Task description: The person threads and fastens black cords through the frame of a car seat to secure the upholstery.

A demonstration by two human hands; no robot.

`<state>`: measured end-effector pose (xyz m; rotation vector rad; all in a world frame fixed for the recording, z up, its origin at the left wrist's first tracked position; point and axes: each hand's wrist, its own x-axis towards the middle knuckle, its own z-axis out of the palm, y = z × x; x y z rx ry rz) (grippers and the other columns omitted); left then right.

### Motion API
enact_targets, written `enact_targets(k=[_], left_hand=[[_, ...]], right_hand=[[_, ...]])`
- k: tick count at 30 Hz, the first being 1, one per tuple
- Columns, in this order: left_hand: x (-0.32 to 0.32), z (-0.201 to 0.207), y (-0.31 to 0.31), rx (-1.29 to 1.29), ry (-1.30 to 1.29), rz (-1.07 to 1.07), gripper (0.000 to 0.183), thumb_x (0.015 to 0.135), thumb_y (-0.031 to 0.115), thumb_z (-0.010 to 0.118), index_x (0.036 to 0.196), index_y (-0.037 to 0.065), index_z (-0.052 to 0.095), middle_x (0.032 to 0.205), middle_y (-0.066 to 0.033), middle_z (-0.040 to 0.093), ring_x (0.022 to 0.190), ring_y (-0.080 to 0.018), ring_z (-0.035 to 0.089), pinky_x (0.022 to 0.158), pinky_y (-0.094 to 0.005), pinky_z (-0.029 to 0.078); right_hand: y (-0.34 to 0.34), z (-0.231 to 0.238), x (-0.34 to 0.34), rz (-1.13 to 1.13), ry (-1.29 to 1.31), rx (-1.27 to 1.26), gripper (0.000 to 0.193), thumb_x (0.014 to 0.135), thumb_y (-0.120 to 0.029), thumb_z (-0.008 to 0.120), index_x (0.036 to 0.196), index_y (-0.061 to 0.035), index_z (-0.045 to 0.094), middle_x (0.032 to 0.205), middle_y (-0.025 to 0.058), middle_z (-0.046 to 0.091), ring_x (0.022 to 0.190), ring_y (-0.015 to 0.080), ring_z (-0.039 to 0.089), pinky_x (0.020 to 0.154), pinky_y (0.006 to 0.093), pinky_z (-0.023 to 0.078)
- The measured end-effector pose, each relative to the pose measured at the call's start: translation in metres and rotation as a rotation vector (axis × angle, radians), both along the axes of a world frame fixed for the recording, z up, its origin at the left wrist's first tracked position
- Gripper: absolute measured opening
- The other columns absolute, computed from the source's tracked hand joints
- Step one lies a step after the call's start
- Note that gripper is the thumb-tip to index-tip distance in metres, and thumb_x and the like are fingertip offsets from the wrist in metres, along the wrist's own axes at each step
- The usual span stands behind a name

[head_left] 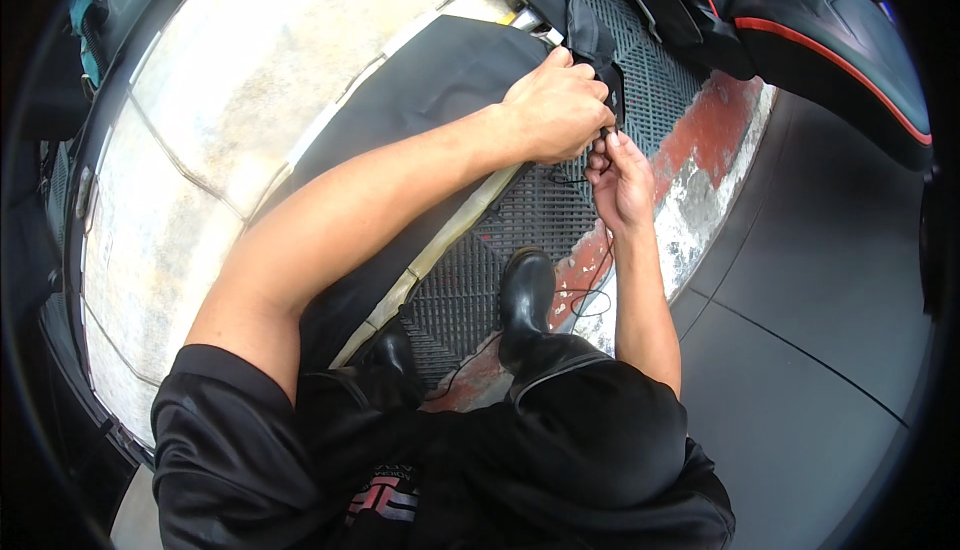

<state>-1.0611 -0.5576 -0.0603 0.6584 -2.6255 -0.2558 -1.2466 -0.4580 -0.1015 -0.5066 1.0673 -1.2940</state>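
A large pale cushion (230, 80), crossed by thin seams or wires, lies on the left under a black cover (400, 90) with a pale edge strip. My left hand (560, 105) is closed at the cover's far right corner, fingers curled over the black material. Just below and to its right, my right hand (622, 182) pinches something thin and dark, apparently a black cord (609, 260). The cord hangs from there in loose loops toward my boots. Both hands' fingertips nearly meet, and what lies between them is mostly hidden.
Black slatted mats (450, 295) cover the floor around my black boots (527, 295). A worn red and white painted curb (690, 190) runs diagonally to grey floor tiles (800, 300). At the upper right stands a black seat (835, 40) with red trim.
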Motion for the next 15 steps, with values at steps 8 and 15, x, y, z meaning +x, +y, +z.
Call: enact_targets(k=[8,15], left_hand=[[0.002,0.0,-0.003,0.069,0.089,0.006,0.017,0.087,0.027,0.07,0.087,0.011,0.077,0.08,-0.0014,0.067,0.088,-0.02,0.061,0.083,-0.0385,0.04],[0.001,-0.002,-0.003,0.111,0.207,0.0,0.014,0.089,0.023,0.066,0.088,0.01,0.071,0.084,-0.004,0.065,0.087,-0.0215,0.062,0.081,-0.0396,0.04]], right_hand=[[-0.005,0.014,-0.002,0.037,0.16,-0.032,0.018,0.098,-0.018,0.066,0.11,-0.0034,0.065,0.088,0.0012,0.066,0.069,0.0072,0.055,0.059,0.0205,0.043],[-0.007,0.028,-0.01,0.35,0.331,0.106,0.02,0.1,-0.024,0.064,0.106,-0.0051,0.064,0.085,-0.0008,0.065,0.066,0.0054,0.053,0.058,0.0199,0.04]])
